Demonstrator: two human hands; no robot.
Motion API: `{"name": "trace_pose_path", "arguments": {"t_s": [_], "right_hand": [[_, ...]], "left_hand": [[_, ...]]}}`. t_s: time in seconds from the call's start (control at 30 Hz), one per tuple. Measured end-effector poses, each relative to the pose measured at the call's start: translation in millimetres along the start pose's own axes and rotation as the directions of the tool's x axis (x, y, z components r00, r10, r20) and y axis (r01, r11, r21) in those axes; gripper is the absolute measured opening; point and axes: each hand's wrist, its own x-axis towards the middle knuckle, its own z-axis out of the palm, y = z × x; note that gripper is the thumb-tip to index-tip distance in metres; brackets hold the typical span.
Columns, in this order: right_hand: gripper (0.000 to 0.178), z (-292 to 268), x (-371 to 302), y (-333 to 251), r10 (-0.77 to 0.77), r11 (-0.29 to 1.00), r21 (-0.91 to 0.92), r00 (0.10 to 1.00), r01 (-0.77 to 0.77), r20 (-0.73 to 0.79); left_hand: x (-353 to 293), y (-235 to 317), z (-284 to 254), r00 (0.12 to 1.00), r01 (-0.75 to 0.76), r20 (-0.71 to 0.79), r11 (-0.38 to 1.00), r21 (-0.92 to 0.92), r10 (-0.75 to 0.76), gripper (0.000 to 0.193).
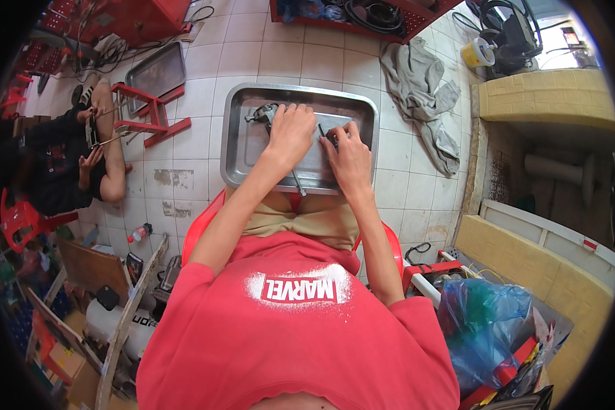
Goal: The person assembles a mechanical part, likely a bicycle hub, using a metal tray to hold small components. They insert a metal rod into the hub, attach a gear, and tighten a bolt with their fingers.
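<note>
A shallow metal tray [238,123] lies on the white tiled floor in front of me. In it sits a grey metal machine part [261,115] with a long shaft [298,184] pointing back toward me. My left hand [291,130] presses down on the part and covers most of it. My right hand [347,152] is closed around a small dark tool [322,130] whose tip meets the part. I sit on a red plastic chair [199,231], my forearms reaching forward over my knees.
Another person [61,160] sits at the left beside a red stool [147,113] and a second tray [158,70]. A grey rag [420,89] lies right of my tray. Red shelving [362,17] stands at the back, a blue plastic bag [482,328] at lower right.
</note>
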Motion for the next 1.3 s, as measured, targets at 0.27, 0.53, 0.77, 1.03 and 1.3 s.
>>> {"name": "trace_pose_path", "arguments": {"t_s": [0.27,0.53,0.77,1.03,1.3], "right_hand": [[0.011,-33.5,14.1,0.6,0.073,0.843,0.532,0.997,-0.078,0.031],[0.013,-136.7,26.7,-62.0,-0.275,0.843,0.445,0.953,0.304,-0.129],[0.014,-156.5,20.5,-74.3,-0.370,0.799,0.419,0.902,0.431,-0.224],[0.017,-164.2,20.8,-73.9,-0.504,0.788,0.261,0.827,0.558,-0.249],[0.016,-166.9,19.8,-75.7,-0.499,0.775,0.303,0.832,0.554,-0.243]], "left_hand": [[1.4,-2.7,-50.1,0.944,0.144,-0.053,0.549,-0.823,-0.327,0.017],[-6.7,19.9,-127.3,0.924,-0.172,-0.283,0.382,-0.908,-0.257,0.016],[-14.3,33.4,-155.3,0.891,-0.306,-0.442,0.582,-0.754,-0.104,0.026],[-13.3,38.4,-158.5,0.854,-0.345,-0.512,0.628,-0.698,-0.099,0.027],[-16.0,38.6,-166.3,0.817,-0.396,-0.576,0.720,-0.570,-0.006,0.026]]}}
